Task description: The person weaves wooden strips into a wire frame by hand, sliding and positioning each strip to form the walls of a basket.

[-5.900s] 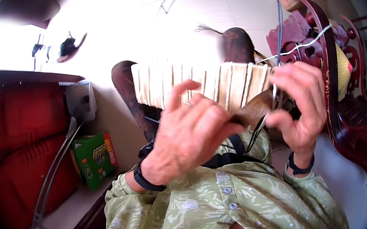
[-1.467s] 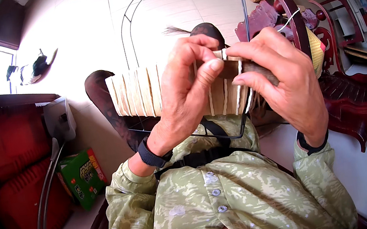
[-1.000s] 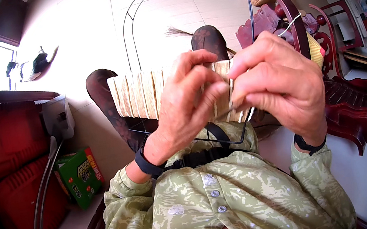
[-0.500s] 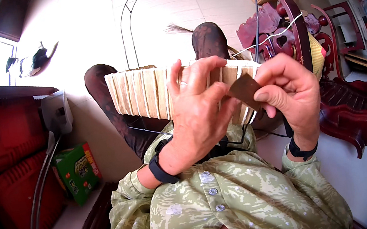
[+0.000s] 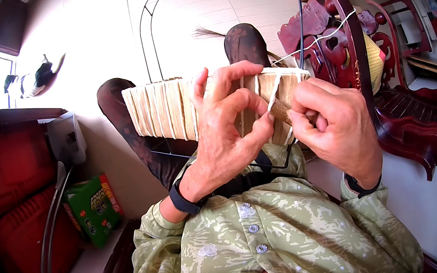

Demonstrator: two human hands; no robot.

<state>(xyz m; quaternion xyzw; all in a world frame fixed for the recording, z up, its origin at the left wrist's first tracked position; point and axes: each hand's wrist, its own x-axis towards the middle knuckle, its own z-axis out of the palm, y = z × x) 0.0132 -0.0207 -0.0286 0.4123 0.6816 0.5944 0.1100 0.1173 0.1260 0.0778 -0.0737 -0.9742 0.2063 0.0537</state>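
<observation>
- In the head view, shows printed lettering on a green box (image 5: pixel 94 209) with a red side, at lower left
- Bends the left hand (image 5: pixel 231 127) over the pale wound band (image 5: pixel 161 111), back upward, with thumb and forefinger pinched together on a white cord (image 5: pixel 275 90)
- Curls the right hand (image 5: pixel 336 119), with thumb and fingers clamped on a brown strip (image 5: pixel 282 109)
- Runs the band beneath the left hand, ending just beside the right knuckles
- Shows the strip between both hands, in front of the band

The panel (image 5: pixel 161 111) lies before the shirt (image 5: pixel 213 224), between a box (image 5: pixel 95 209) left and a chair (image 5: pixel 415 137) right.
</observation>
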